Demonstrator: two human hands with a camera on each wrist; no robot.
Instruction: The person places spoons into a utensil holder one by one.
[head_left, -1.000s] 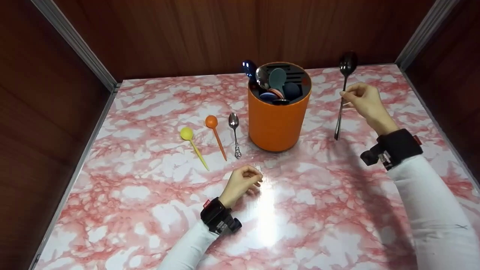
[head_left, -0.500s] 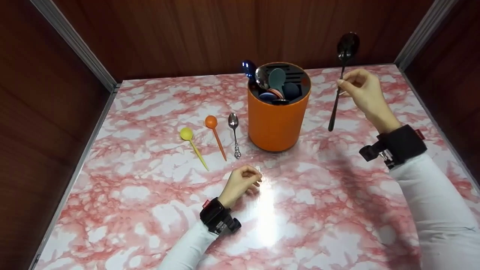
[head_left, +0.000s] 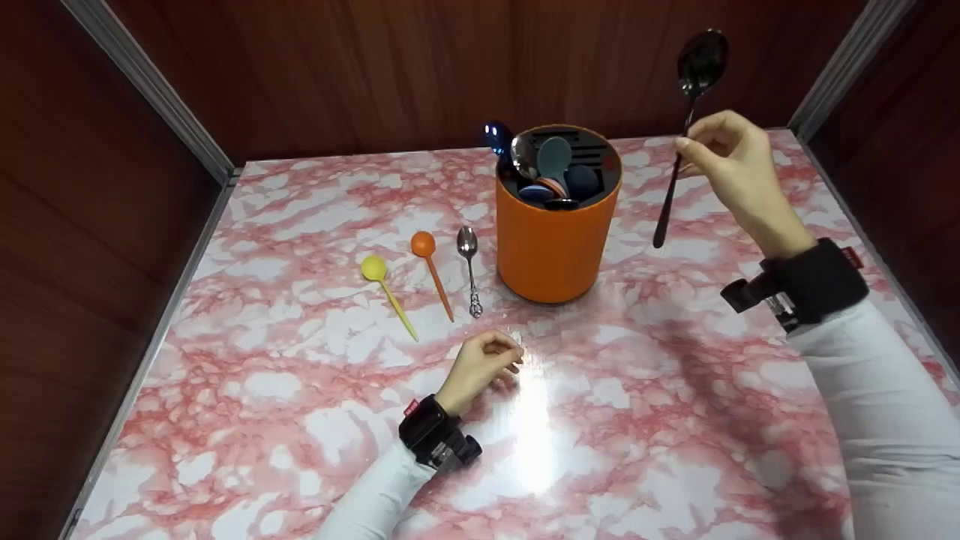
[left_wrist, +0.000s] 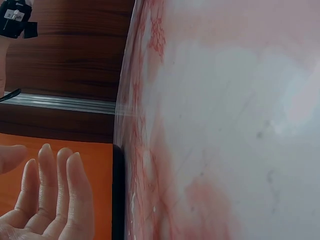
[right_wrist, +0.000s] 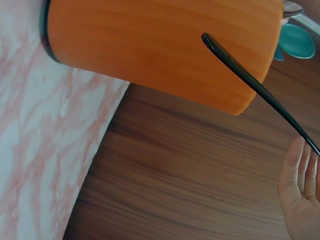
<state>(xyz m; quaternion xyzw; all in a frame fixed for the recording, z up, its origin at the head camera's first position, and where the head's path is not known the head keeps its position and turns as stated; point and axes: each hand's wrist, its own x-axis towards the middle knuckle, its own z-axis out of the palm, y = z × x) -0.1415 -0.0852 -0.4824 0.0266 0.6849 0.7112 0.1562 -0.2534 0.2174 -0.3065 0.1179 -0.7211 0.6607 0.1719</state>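
My right hand [head_left: 739,169] pinches a long black spoon [head_left: 703,64] by its handle, bowl up, in the air to the right of the orange utensil holder [head_left: 555,247]. In the right wrist view the spoon's dark handle [right_wrist: 255,85] slants in front of the holder. Several utensils stand in that holder, among them a teal spoon [head_left: 555,155], a silver spoon [head_left: 523,154] and a shiny blue one [head_left: 496,137]. My left hand [head_left: 480,367] rests low over the table in front of the holder, fingers loosely bent, holding nothing.
Left of the holder lie a silver spoon with an ornate handle [head_left: 468,244], an orange spoon [head_left: 423,244] and a yellow spoon [head_left: 373,268]. Dark wood panels [head_left: 375,75] wall the marbled red-and-white table [head_left: 277,442] at the back and sides.
My right hand has lifted the black spoon upward, its handle end rising away from the table. The left hand and the other spoons have stayed in place.
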